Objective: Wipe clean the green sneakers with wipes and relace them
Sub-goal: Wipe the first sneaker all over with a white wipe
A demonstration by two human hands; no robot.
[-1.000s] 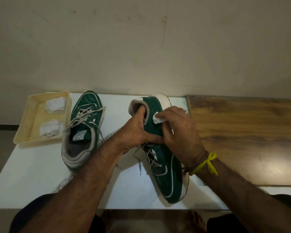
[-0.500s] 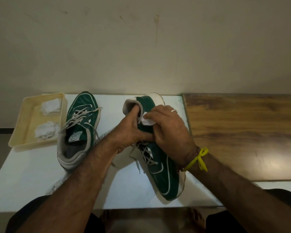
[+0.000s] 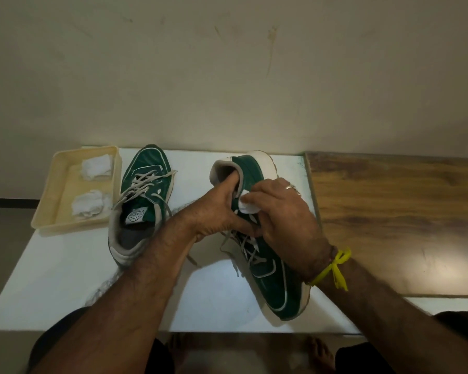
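Centre frame: left hand [image 3: 216, 211] grips the tilted green sneaker [image 3: 268, 268] with fingers hooked inside its collar, toe pointing toward the lower edge on the white table [image 3: 52, 292]; right hand [image 3: 284, 217] pinches a white wipe [image 3: 247, 205] against the side near the collar. Risk, as judged: loose laces could snag, or hard rubbing could twist the shoe free. Count: two sneakers, second sneaker [image 3: 142, 201] left of centre; two crumpled wipes [image 3: 91, 202] in the cream tray [image 3: 48, 211], upper left.
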